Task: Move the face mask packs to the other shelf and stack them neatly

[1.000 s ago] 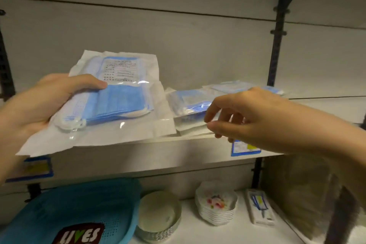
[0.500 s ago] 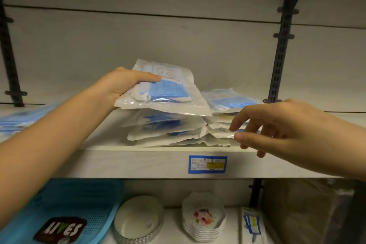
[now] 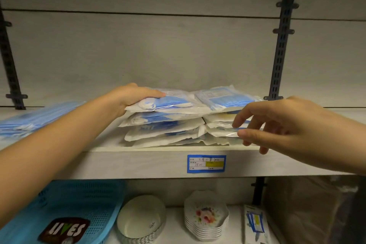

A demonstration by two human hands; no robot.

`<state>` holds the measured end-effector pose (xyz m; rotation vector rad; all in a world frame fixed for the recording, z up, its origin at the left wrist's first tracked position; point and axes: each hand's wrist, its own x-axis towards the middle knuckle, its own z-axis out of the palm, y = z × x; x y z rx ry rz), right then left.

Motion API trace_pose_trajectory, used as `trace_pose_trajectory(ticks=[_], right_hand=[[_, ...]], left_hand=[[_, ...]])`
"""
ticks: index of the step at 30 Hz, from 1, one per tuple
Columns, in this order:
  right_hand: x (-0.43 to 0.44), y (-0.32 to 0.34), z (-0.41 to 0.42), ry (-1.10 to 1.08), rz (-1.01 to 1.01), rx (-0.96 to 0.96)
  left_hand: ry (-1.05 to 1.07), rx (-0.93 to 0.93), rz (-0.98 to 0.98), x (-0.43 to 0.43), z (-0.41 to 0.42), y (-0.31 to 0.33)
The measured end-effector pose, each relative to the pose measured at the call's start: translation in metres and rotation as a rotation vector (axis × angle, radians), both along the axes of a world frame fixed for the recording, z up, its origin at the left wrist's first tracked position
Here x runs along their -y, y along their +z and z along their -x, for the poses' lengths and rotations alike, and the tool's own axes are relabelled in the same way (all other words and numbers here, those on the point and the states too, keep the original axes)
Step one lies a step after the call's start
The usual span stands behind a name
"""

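Clear packs of blue face masks lie in two side-by-side stacks on the grey shelf. My left hand grips the top pack of the left stack, thumb on top, fingers under its left edge; the pack lies flat on the stack. The right stack is partly hidden by my right hand, which hovers in front of it with fingers spread and holds nothing. More mask packs lie blurred at the shelf's far left.
A blue price label sticks to the shelf's front edge. Below stand a blue perforated basket, a round tin, a stack of flowered dishes and a small boxed item. Dark brackets flank the shelf bay.
My left hand carried the mask pack rightward and lowered it onto the left stack. My right hand stayed in front of the right stack, empty.
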<state>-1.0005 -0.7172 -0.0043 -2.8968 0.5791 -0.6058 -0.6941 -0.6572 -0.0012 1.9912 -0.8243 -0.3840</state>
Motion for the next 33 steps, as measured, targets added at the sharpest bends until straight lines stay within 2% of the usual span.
trace_pose_trajectory(ticks=[4,9,13,16,20,23,33], right_hand=[[0.002,-0.003,-0.003,0.006,0.003,-0.001],[0.002,-0.005,-0.007,0.025,0.016,-0.007],[0.001,-0.008,-0.013,0.072,0.047,-0.015],[-0.002,-0.01,-0.024,0.142,0.08,-0.021],[-0.015,-0.014,-0.048,0.267,0.088,-0.03],[-0.03,-0.018,-0.07,0.38,0.096,-0.034],[-0.125,-0.031,-0.155,0.687,0.143,-0.094]], left_hand=[[-0.067,0.013,-0.061,-0.004,0.003,0.001],[-0.046,0.047,-0.003,-0.004,0.005,0.002],[0.021,0.213,0.115,-0.02,0.009,0.001],[0.082,0.476,0.165,-0.047,0.016,-0.004],[0.182,0.878,0.017,-0.095,0.023,-0.015],[0.21,1.066,-0.073,-0.141,0.033,-0.028],[0.491,1.185,-0.463,-0.3,0.044,-0.054]])
